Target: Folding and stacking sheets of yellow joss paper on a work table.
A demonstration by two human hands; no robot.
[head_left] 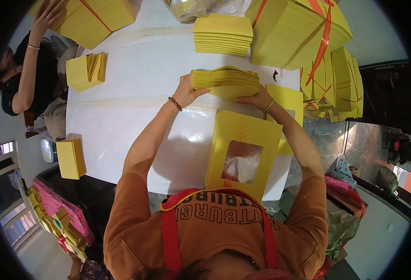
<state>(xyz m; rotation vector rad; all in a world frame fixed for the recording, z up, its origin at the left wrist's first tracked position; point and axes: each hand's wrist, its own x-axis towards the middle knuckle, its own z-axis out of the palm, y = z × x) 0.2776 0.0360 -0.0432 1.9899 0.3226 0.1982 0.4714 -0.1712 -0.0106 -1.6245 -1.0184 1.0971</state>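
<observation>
Yellow paper stack (226, 82) between left hand (186, 92) and right hand (259, 99), both in a grip at its ends

Big dark letters (231, 212) sit in two rows on the chest of the person's brown shirt (215, 235). A red strap (269, 238) covers some of them.

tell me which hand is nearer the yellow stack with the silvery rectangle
Right. The right hand is just beyond the yellow stack; the left hand is farther, beyond it and to its left.
</observation>
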